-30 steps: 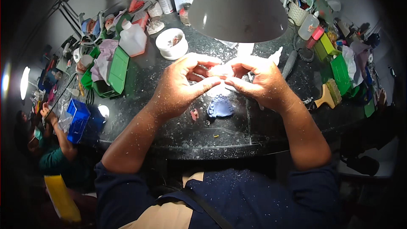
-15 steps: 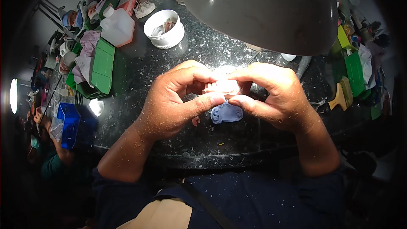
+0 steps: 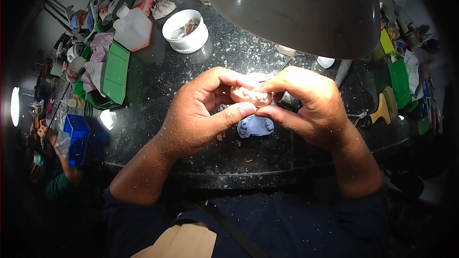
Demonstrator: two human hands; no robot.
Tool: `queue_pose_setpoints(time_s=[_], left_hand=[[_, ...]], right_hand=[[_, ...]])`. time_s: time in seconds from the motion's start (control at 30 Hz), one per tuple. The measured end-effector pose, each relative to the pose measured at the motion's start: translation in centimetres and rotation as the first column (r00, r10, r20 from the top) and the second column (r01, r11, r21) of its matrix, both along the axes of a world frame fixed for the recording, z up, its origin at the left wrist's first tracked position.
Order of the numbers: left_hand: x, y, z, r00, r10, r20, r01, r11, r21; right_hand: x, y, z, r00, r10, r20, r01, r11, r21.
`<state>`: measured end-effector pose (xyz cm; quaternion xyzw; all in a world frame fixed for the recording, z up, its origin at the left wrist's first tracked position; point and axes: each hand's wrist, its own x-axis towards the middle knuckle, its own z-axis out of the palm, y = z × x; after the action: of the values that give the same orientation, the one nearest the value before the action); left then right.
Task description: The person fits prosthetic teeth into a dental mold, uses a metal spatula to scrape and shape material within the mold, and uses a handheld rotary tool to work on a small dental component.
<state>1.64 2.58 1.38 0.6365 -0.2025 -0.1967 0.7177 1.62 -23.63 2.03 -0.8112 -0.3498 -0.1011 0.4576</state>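
A denture (image 3: 250,96) with pale teeth and a pinkish base is held up under bright lamp light. My left hand (image 3: 203,105) pinches its left end between thumb and fingers. At the opposite end, my right hand (image 3: 306,102) grips it the same way, the two thumbs almost meeting. The fingertips hide parts of its base. Just below and behind it, a blue dental cast (image 3: 256,127) lies on the dark bench. White dust specks both hands and forearms.
A grey lamp shade (image 3: 296,14) hangs over the far right. Further left stand a white tub (image 3: 186,38), a translucent jug (image 3: 132,29) and a green bin (image 3: 114,74). A blue bin (image 3: 77,141) sits near another person's arm (image 3: 69,167). A brush (image 3: 381,110) lies at right.
The denture has tilted in my fingers, so its row of teeth now shows more clearly with less glare. Both hands keep their grip and have barely shifted.
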Motion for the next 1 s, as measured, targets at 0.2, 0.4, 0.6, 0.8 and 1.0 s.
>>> queue_pose_setpoints(time_s=[0.2,0.4,0.6,0.8,1.0], left_hand=[[-0.1,-0.4,-0.2,0.989,0.092,-0.113,-0.097,0.995,-0.039],[0.0,-0.6,0.0,0.972,0.010,-0.234,-0.049,0.986,-0.160],[0.0,-0.1,0.2,0.976,0.031,-0.218,-0.070,0.982,-0.176],[0.0,0.0,0.6,0.969,-0.029,-0.246,-0.007,0.989,-0.145],[0.1,0.1,0.2,0.941,-0.090,-0.327,0.014,0.974,-0.228]], right_hand=[[0.0,0.8,-0.6,0.989,-0.048,0.140,0.041,0.998,0.053],[-0.4,1.2,-0.7,0.994,-0.029,0.109,0.024,0.998,0.051],[-0.5,0.7,-0.1,0.979,-0.039,-0.198,0.078,0.978,0.191],[0.0,0.3,-0.2,0.978,-0.090,-0.187,0.129,0.970,0.207],[0.0,0.4,-0.1,0.977,-0.068,-0.201,0.105,0.978,0.181]])
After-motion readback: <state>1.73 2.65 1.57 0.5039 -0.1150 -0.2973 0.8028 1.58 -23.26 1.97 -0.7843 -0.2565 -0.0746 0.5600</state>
